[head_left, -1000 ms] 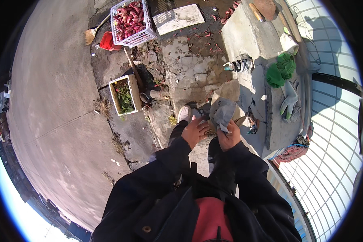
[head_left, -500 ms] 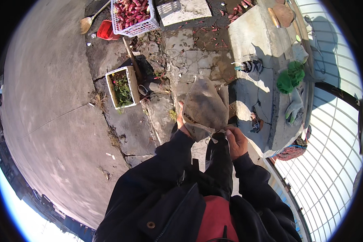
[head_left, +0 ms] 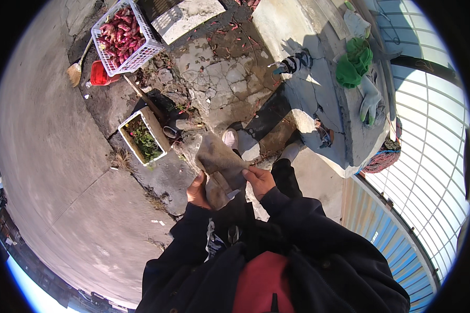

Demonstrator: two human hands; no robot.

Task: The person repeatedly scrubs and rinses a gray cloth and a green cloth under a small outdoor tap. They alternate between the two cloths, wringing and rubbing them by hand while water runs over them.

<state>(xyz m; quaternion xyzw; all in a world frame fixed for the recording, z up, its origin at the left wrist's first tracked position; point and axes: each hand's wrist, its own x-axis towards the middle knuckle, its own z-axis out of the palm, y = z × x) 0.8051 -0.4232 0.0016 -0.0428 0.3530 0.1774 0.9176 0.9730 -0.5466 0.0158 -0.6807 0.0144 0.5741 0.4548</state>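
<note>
A worn grey-brown cloth [head_left: 218, 156] with a small white tag hangs stretched between my hands, in front of my body. My left hand [head_left: 197, 192] is closed on its lower left edge, thumb up. At the right edge of the cloth, my right hand [head_left: 261, 181] pinches it between thumb and fingers. One pale shoe [head_left: 230, 139] shows just beyond the cloth. Part of the cloth's lower end is folded over, and what lies beneath it is hidden.
A white plastic crate [head_left: 149, 49] of reddish-purple tubers stands far left, beside a red container [head_left: 100, 74] and a broom [head_left: 74, 74]. Nearer is a white planter box [head_left: 160, 136] with green plants. Along the right, a concrete ledge [head_left: 326, 112] bears green netting [head_left: 356, 60] and gloves [head_left: 369, 101].
The cloth has come nearer my body and left, turned and partly folded. My right hand has moved left along with it. The view has turned, and my feet now show.
</note>
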